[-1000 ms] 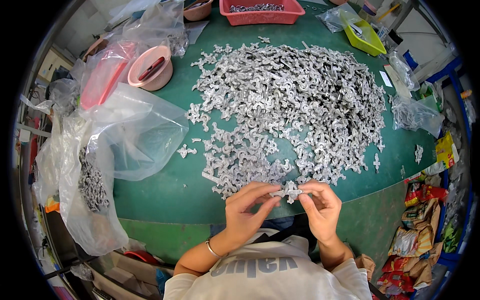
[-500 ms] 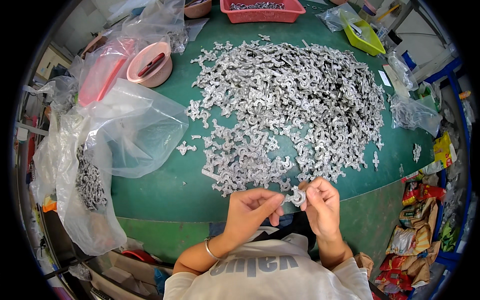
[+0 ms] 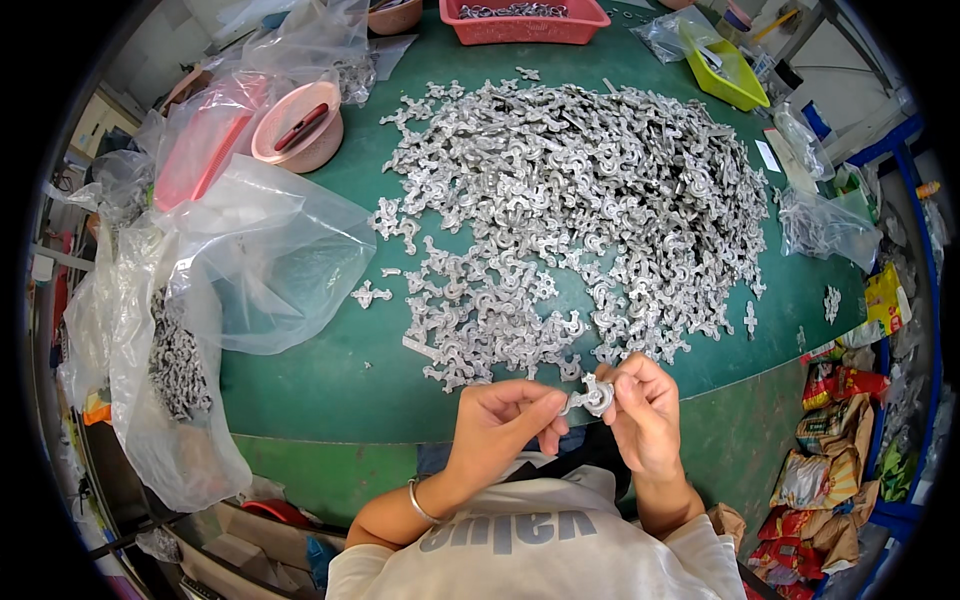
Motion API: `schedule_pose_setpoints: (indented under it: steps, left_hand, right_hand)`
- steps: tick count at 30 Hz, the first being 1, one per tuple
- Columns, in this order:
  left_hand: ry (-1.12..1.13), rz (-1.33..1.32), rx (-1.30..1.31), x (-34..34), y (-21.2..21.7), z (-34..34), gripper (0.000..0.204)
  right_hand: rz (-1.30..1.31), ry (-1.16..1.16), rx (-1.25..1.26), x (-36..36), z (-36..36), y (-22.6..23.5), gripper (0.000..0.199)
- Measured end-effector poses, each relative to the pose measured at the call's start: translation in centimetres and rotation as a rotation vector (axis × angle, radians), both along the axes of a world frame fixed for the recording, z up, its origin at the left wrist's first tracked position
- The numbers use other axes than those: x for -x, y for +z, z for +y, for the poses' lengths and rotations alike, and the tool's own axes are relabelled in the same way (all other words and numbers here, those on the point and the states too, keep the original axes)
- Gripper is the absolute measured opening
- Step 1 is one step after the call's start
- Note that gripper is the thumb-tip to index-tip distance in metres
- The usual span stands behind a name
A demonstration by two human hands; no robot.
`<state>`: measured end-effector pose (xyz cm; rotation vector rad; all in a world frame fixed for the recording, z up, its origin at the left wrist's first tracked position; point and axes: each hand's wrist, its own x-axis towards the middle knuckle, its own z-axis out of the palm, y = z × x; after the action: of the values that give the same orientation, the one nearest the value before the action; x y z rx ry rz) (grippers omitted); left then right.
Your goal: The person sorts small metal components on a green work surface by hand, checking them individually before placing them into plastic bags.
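Observation:
Between my two hands, just over the table's near edge, is a small silver-grey metal casting (image 3: 592,397) with a rounded middle and short arms. My left hand (image 3: 507,420) pinches its left end between thumb and fingers. At its right end, the thumb and fingers of my right hand (image 3: 645,410) are closed on it too. Fingers hide both ends of the piece. Right beyond my hands spreads a large heap of similar metal castings (image 3: 570,190), its nearest pieces close to my fingertips.
The green table (image 3: 310,400) bears a clear plastic bag (image 3: 275,265) with more castings at left. Behind it stands a pink bowl (image 3: 322,148) with a red-handled tool (image 3: 302,127). Farther off are a red tray (image 3: 525,30) and a yellow-green basket (image 3: 738,85). Packets (image 3: 830,430) hang at right.
The casting has tilted slightly between my fingers. Both hands stay almost where they were, and the heap looks the same.

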<state>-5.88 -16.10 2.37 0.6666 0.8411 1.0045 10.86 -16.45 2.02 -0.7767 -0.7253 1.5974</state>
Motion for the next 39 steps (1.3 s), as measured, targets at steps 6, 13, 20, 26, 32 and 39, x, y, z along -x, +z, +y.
schedule_pose_setpoints:
  steps: [6,13,20,26,32,39]
  left_hand:
    - [0.009,-0.004,0.01,0.2,-0.1,-0.2,0.014]
    - [-0.022,-0.096,0.034,0.7,-0.9,-0.2,0.013]
    - [-0.131,-0.055,0.071,0.1,1.1,-0.7,0.012]
    - [-0.233,-0.127,-0.008,-0.1,0.9,-1.0,0.019]
    - [-0.26,-0.118,-0.037,0.0,1.0,-1.0,0.019]
    - [-0.275,-0.109,-0.05,0.0,1.0,-1.1,0.019]
  right_hand:
    - [-0.045,-0.011,-0.032,0.1,-0.1,-0.3,0.012]
    - [-0.205,-0.011,-0.049,-0.4,-0.1,-0.6,0.013]
    - [-0.144,0.006,-0.03,-0.9,0.1,-0.1,0.013]
    - [-0.112,0.002,-0.049,-0.8,0.0,0.6,0.014]
    - [-0.216,-0.084,-0.033,0.2,0.1,1.7,0.027]
    - [-0.094,0.021,-0.101,-0.7,-0.1,1.0,0.015]
